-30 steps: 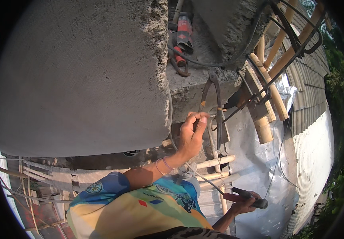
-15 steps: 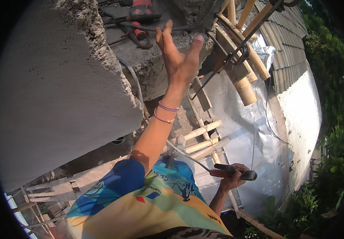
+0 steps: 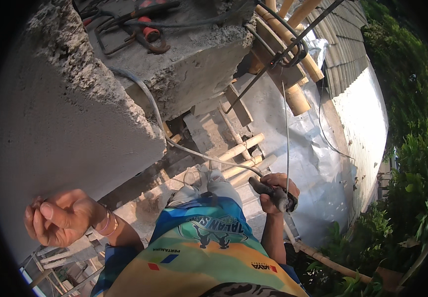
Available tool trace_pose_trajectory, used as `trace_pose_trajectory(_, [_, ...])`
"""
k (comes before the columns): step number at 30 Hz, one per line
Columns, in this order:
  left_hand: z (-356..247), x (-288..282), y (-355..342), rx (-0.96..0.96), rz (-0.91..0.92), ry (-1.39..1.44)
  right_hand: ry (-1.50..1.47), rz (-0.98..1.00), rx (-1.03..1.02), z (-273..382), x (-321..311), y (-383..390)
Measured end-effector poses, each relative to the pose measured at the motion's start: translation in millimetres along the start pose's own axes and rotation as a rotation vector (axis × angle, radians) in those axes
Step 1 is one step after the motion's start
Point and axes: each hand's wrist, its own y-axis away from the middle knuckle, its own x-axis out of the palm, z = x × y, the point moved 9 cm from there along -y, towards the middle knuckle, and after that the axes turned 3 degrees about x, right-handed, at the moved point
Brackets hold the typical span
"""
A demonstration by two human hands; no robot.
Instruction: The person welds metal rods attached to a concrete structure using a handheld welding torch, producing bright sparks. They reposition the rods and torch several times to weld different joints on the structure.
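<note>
Electrode holder (image 3: 276, 195) in closed right grip (image 3: 281, 182)

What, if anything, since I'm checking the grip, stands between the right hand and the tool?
Nothing visible: the bare right hand closes directly on the tool, though part of the contact is hidden. The cable runs off leftward.

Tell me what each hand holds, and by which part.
The right hand grips a dark, cabled tool around its middle. Nothing is visible in the loosely curled left hand.
</note>
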Motion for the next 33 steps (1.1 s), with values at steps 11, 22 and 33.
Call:
trace_pose_trajectory(11, [17, -22, 8, 0.204, -0.146, -0.079, -0.163, -0.164, 0.167, 38, 2, -29])
trace_pose_trajectory(22, [27, -32, 17, 0.074, -0.28, -0.046, -0.021, -0.169, 0.119, 59, 4, -52])
trace_pose_trajectory(33, [24, -29, 14, 0.092, -0.153, -0.085, -0.12, -0.256, 0.076, 64, 4, -59])
